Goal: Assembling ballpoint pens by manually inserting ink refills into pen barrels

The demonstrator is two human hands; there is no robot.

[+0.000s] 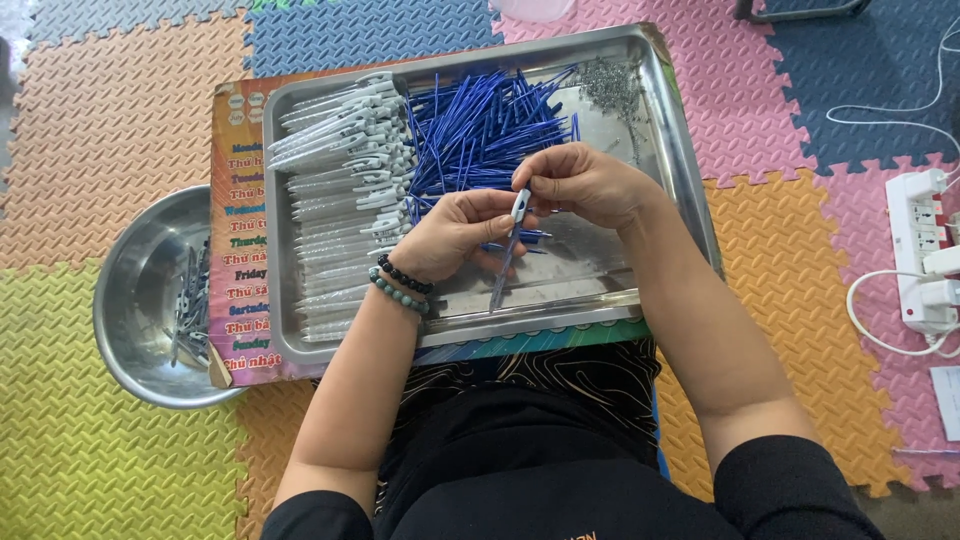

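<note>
Both hands pinch one pen (508, 250) over the steel tray (650, 120): left hand (455, 235) grasps its barrel, right hand (580, 185) its clip end. Blue refills (480, 125) lie just beyond the grip; aligning parts straight seems wise.

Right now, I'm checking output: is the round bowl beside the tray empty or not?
Not empty. The bowl holds a small heap of pens along its right side; most of its bottom is bare.
</note>
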